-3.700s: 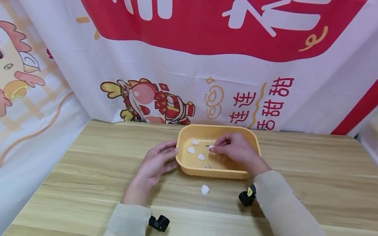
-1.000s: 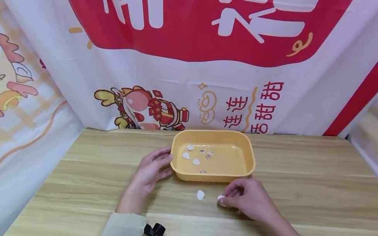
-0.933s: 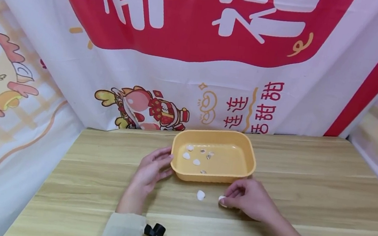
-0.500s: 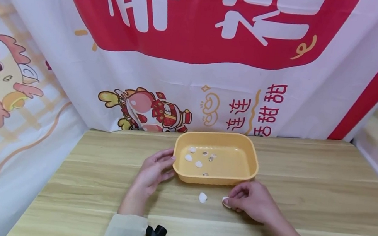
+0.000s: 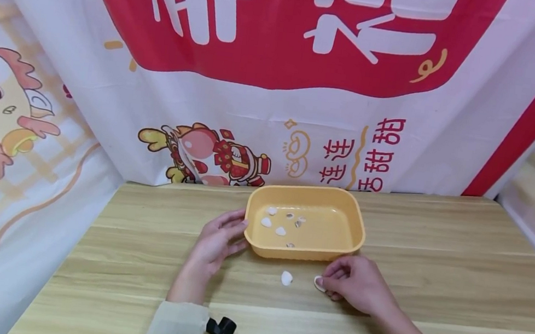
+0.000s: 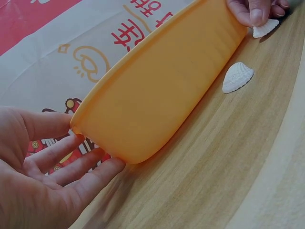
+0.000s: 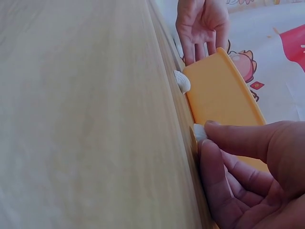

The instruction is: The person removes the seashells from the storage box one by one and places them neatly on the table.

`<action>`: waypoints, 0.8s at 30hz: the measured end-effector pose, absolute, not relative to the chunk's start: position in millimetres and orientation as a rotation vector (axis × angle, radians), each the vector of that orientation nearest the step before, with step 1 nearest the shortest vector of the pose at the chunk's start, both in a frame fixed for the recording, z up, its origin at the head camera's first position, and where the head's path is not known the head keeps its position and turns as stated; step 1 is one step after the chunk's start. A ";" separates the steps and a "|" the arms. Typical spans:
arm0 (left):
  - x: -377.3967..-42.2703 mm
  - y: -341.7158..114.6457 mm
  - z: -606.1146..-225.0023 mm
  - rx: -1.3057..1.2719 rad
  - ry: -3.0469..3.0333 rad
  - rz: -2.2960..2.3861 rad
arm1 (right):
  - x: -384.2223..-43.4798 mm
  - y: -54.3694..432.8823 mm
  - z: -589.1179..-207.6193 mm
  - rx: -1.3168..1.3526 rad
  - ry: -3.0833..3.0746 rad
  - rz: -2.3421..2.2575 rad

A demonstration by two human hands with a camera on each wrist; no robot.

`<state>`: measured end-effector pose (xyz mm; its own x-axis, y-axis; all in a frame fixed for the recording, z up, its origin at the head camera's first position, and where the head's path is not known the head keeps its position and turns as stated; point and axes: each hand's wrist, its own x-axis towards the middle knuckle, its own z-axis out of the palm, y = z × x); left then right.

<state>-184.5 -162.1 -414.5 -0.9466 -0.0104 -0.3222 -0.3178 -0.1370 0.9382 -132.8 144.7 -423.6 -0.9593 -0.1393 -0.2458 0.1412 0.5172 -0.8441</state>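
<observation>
My right hand point(image 5: 358, 285) pinches a white seashell point(image 7: 200, 133) between thumb and finger, low over the table just in front of the tub's near right corner. A second ribbed white seashell point(image 6: 238, 78) lies on the table to the left of that hand. My left hand point(image 5: 214, 241) rests against the left end of the yellow plastic tub point(image 6: 147, 90); its fairly straight fingertips touch the wall and rim. Inside the tub, toward its left half, lie several small shells, among them a white shell point(image 5: 280, 231) and a brownish shell point(image 5: 290, 245).
The wooden table point(image 5: 137, 262) meets a printed red and white cloth point(image 5: 265, 100) behind the tub. More printed cloth hangs at both sides. A black wrist mount point(image 5: 221, 329) sits beside the left sleeve.
My right hand has come out of the tub, leaving a shell inside, and pinches another shell on the table. Within the last second that shell has tilted slightly. The left hand stays at the tub.
</observation>
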 end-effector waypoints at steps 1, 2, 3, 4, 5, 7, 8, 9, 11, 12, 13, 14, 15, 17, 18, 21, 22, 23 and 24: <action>-184.7 -162.2 -414.6 -0.375 1.912 2.193 | -132.8 144.5 -423.6 0.004 2.479 -1.419; -184.9 -162.3 -414.6 -0.378 1.910 2.193 | -132.8 144.2 -423.6 0.006 2.478 -1.424; -185.1 -162.4 -414.6 -0.380 1.909 2.192 | -132.7 143.9 -423.6 0.010 2.478 -1.427; -185.3 -162.5 -414.5 -0.382 1.908 2.191 | -132.7 143.6 -423.6 0.015 2.478 -1.430; -185.5 -162.5 -414.5 -0.385 1.906 2.190 | -132.7 143.3 -423.6 0.022 2.476 -1.433; -185.8 -162.8 -414.7 -0.385 1.903 2.190 | -132.5 142.8 -423.7 0.036 2.473 -1.438; -185.9 -162.9 -414.8 -0.383 1.903 2.191 | -132.4 142.6 -423.7 0.042 2.470 -1.442; -186.0 -163.1 -415.0 -0.382 1.902 2.191 | -132.3 142.4 -423.8 0.048 2.470 -1.442; -185.9 -163.4 -415.4 -0.381 1.903 2.193 | -132.3 142.1 -423.9 0.054 2.467 -1.444; -185.9 -163.5 -415.5 -0.381 1.903 2.194 | -132.4 141.9 -423.9 0.055 2.466 -1.445; -185.9 -163.6 -415.7 -0.382 1.903 2.195 | -132.4 141.8 -423.8 0.056 2.464 -1.447; -185.7 -163.7 -415.8 -0.382 1.904 2.195 | -132.4 141.7 -423.8 0.055 2.464 -1.447; -185.6 -163.7 -415.8 -0.383 1.905 2.195 | -132.4 141.7 -423.7 0.053 2.464 -1.448; -185.6 -163.7 -415.9 -0.384 1.905 2.197 | -132.1 141.5 -423.4 0.052 2.468 -1.445; -185.6 -163.7 -415.8 -0.383 1.903 2.199 | -131.9 141.4 -423.2 0.051 2.471 -1.444; -185.4 -163.5 -415.7 -0.390 1.899 2.200 | -131.3 141.1 -423.0 0.053 2.482 -1.439; -185.3 -163.4 -415.6 -0.393 1.899 2.200 | -131.1 140.9 -423.1 0.054 2.485 -1.440; -185.3 -163.4 -415.6 -0.396 1.899 2.199 | -131.0 140.8 -423.3 0.056 2.486 -1.443; -185.2 -163.3 -415.5 -0.400 1.900 2.198 | -130.8 140.6 -423.7 0.057 2.489 -1.444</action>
